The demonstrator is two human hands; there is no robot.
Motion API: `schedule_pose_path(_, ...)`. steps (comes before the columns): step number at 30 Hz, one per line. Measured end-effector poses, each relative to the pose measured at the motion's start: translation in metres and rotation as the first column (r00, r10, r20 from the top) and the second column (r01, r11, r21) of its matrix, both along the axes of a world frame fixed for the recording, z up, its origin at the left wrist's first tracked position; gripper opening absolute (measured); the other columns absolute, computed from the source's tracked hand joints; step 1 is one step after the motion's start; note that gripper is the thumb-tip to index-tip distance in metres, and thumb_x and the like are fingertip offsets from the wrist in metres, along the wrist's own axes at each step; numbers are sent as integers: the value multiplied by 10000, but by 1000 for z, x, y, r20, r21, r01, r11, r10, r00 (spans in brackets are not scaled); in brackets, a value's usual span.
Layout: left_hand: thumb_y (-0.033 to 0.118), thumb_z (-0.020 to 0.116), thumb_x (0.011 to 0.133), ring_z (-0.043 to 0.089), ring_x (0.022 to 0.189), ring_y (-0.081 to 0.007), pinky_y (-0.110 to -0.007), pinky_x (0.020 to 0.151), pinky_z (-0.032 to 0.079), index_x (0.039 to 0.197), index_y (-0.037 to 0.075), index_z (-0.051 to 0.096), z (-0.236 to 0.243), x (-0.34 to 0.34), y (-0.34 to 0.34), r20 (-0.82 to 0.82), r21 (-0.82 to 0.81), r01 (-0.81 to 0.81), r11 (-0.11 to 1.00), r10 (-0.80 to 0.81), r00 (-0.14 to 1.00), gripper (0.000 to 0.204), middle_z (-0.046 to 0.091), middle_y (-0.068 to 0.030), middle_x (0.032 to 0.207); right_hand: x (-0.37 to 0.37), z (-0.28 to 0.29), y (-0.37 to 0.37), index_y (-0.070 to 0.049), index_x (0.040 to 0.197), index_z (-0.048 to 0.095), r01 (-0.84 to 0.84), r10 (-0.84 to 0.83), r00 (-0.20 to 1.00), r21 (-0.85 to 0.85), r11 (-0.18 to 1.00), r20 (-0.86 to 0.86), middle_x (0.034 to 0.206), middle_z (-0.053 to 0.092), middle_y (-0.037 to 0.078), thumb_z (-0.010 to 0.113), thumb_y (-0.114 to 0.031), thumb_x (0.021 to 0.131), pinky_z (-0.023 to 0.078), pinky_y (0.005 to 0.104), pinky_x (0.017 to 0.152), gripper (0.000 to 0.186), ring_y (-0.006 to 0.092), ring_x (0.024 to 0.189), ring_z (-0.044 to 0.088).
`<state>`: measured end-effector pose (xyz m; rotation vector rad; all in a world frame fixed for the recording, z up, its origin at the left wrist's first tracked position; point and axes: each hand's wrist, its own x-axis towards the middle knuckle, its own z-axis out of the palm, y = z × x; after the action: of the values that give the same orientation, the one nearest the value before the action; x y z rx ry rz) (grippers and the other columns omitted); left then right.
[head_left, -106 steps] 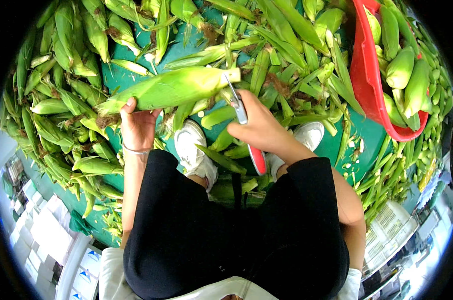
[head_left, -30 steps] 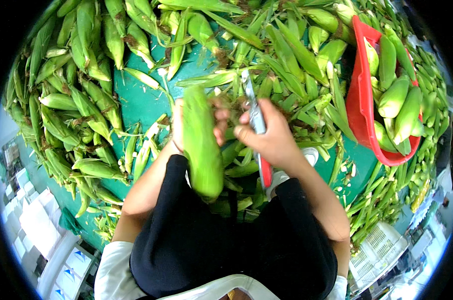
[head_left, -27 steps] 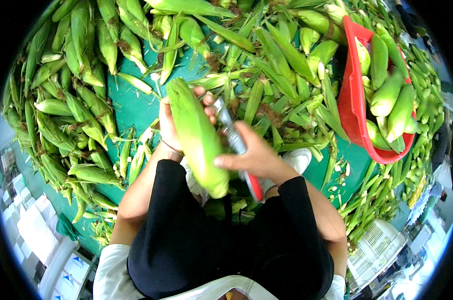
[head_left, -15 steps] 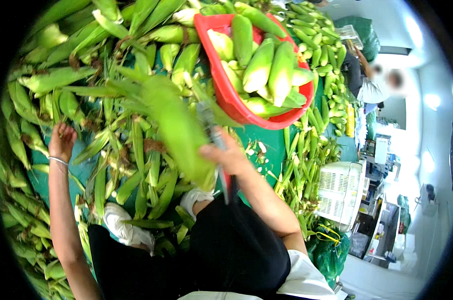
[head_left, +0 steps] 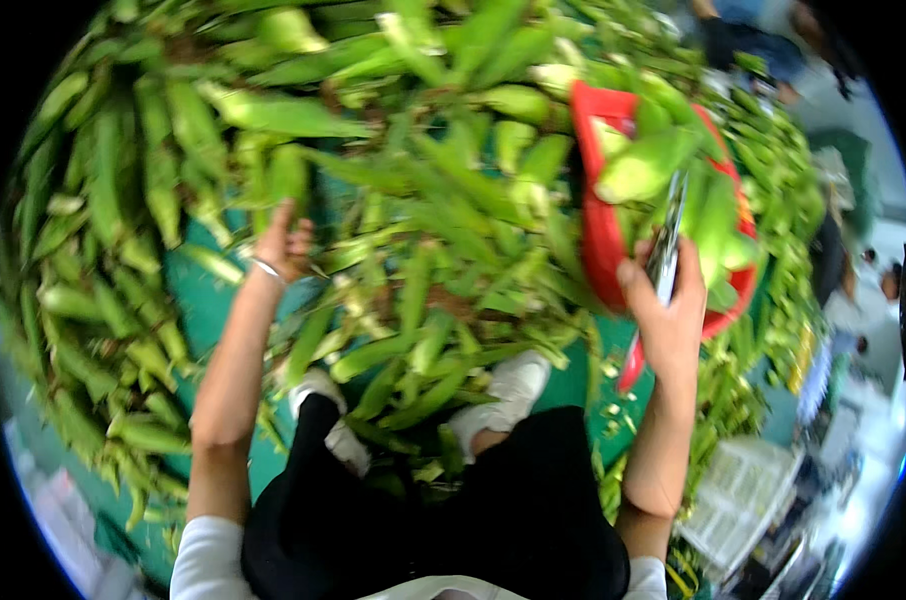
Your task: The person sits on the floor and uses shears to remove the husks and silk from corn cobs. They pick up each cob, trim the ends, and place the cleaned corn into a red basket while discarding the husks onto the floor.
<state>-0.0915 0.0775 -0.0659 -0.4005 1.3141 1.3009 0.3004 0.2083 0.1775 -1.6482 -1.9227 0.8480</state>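
Note:
My right hand (head_left: 665,305) is closed around a long metal tool with a red handle (head_left: 630,366), its blurred silvery end (head_left: 677,205) pointing up over the basket. Beneath it stands a red plastic basket (head_left: 595,190) filled with green-husked corn ears (head_left: 641,168); one lies slantwise on top, close to the tool's tip. My left hand (head_left: 283,245), a band at its wrist, holds nothing and has its fingers apart. It is just below a husked ear of corn (head_left: 287,178); whether the fingertips touch it I cannot tell.
Loose husks and leaves (head_left: 423,290) litter the green floor (head_left: 218,325) between the hands, around my white shoes (head_left: 508,390). Corn piles (head_left: 103,330) lie at the left and beyond the basket. A pale plastic crate (head_left: 738,500) stands lower right. Other people are at the upper right.
The corn ear my right hand held with the tool is out of that hand, which is now over the basket's near side. My left hand has moved up near another ear. The view has turned left.

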Motion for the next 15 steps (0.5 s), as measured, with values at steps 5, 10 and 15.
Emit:
schedule_pose_path(5, 447, 611, 854, 326, 406, -70, -197, 345, 227, 1137, 127, 411, 57, 59, -101, -112, -133, 132, 982, -147, 983, 472, 539, -35, 696, -37, -71, -56, -8, 994, 510, -384, 263, 920, -538, 750, -291, 840, 569, 63, 694, -206, 710, 456, 297, 668, 392, 151, 714, 543)
schedule_pose_path(10, 507, 489, 905, 271, 376, -48, -203, 328, 166, 1049, 96, 475, 112, 73, -201, -211, -284, 344, 895, -408, 888, 435, 504, -24, 637, -60, -130, -83, -20, 1015, 503, -504, 562, 799, -749, 430, -215, 881, 537, 58, 677, -203, 719, 430, 268, 657, 389, 121, 759, 513)
schedule_pose_path(15, 535, 447, 913, 309, 358, -57, -212, 317, 181, 938, 80, 542, 156, 62, -248, -84, -294, 430, 853, -471, 878, 465, 518, -31, 610, -98, -140, -109, 3, 1028, 501, -607, 594, 736, -706, 365, -326, 860, 531, 81, 667, -264, 703, 431, 305, 678, 453, 167, 771, 516)
